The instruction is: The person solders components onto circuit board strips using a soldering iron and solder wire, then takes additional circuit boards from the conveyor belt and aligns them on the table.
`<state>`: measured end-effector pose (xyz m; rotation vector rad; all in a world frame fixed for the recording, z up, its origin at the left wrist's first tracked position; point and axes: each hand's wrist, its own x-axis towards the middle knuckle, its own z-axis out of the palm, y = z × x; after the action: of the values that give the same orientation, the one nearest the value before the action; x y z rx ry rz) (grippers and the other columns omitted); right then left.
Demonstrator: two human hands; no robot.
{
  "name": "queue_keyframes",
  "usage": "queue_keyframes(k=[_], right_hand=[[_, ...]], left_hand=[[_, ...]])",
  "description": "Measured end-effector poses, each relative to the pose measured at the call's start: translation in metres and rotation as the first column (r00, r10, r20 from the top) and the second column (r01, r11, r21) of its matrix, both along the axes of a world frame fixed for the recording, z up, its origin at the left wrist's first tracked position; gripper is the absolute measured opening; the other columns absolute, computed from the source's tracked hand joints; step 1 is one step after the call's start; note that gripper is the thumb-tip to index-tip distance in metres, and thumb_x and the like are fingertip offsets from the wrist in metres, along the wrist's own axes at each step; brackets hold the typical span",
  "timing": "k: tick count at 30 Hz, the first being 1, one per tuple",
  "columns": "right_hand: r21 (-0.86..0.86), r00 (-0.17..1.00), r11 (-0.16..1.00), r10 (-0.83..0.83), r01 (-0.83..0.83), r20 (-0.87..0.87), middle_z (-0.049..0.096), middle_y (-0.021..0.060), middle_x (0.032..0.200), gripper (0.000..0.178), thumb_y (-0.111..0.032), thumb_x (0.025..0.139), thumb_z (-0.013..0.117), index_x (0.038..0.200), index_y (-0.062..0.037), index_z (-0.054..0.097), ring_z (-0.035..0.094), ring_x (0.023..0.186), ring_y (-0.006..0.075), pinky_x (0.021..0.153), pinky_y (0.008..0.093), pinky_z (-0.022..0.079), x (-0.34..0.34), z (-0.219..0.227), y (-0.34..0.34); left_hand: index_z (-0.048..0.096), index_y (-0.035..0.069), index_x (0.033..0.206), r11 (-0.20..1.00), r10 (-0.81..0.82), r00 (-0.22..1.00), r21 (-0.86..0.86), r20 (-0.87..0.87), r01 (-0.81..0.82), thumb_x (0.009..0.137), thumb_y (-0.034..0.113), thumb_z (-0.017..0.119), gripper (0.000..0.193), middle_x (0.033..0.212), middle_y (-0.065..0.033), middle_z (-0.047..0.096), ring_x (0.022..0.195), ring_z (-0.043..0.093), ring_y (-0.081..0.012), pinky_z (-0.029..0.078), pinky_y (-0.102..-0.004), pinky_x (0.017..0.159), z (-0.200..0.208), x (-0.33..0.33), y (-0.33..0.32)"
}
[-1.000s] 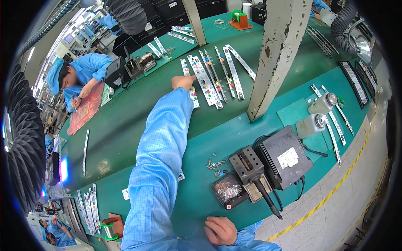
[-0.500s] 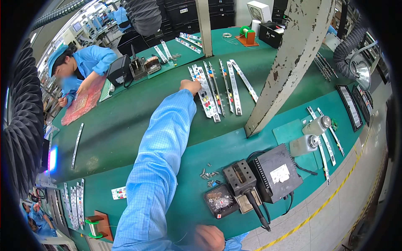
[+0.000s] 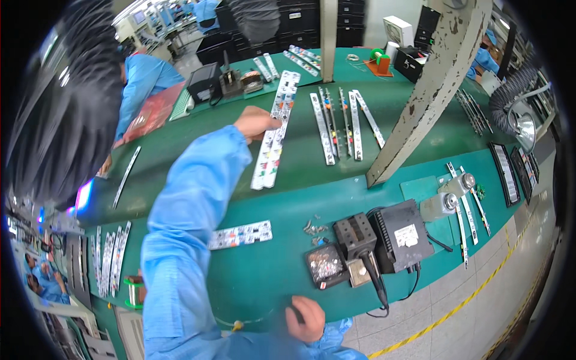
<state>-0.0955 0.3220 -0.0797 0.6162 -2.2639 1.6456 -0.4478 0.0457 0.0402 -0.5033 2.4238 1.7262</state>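
Observation:
A white double-strip circuit board (image 3: 275,144) with small coloured components is in my left hand (image 3: 255,122), gripped at its left edge and tilted over the dark green belt. My left arm stretches forward from the lower left. Right of that board, several narrow component strips (image 3: 356,129) lie on the belt. Below my left forearm, another white board (image 3: 243,234) rests on the green bench mat, its left end hidden by the sleeve. Near the bottom edge is my right hand (image 3: 307,319), fingers curled. A blurred dark patch beside it hides what it holds, if anything.
A soldering iron stand (image 3: 355,237), a black station (image 3: 403,234) and a tray of clippings (image 3: 326,264) occupy the front right. Two bottles (image 3: 439,207) stand beyond. A peeling post (image 3: 429,90) rises through the bench. At left are more strips (image 3: 111,261) and a co-worker's blue sleeve (image 3: 144,78).
My left hand has lifted the double-strip board off the group on the belt and drawn it left and nearer. The view has shifted, and more of the board below my forearm shows.

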Motion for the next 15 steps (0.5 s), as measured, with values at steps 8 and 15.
queue_keyframes(k=[8, 15], right_hand=[[-0.346, 0.981, 0.938, 0.074, -0.007, 0.180, 0.060, 0.0126, 0.104, 0.035, 0.003, 0.084, 0.057, 0.119, 0.0035, 0.054, 0.056, 0.082, 0.0146, 0.074, 0.0274, 0.048, -0.015, 0.015, -0.002], [-0.071, 0.902, 0.992, 0.121, -0.100, 0.415, 0.060, 0.0057, 0.099, 0.035, -0.007, 0.088, 0.065, 0.121, 0.0030, 0.056, 0.053, 0.068, 0.0045, 0.056, 0.0197, 0.044, -0.045, 0.002, -0.037]], left_hand=[[0.062, -0.002, 0.072, 0.617, -0.727, 0.642, -0.177, 0.243, 0.767, 0.079, 0.011, 0.073, 0.018, 0.058, -0.0005, 0.052, 0.057, 0.044, -0.0080, 0.037, -0.0308, 0.051, 0.040, 0.243, -0.018], [0.042, -0.001, 0.057, 0.544, -0.739, 0.583, -0.211, 0.337, 0.812, 0.072, 0.015, 0.070, 0.036, 0.049, -0.0109, 0.041, 0.048, 0.043, -0.0250, 0.035, -0.0428, 0.049, -0.059, 0.312, -0.024]])
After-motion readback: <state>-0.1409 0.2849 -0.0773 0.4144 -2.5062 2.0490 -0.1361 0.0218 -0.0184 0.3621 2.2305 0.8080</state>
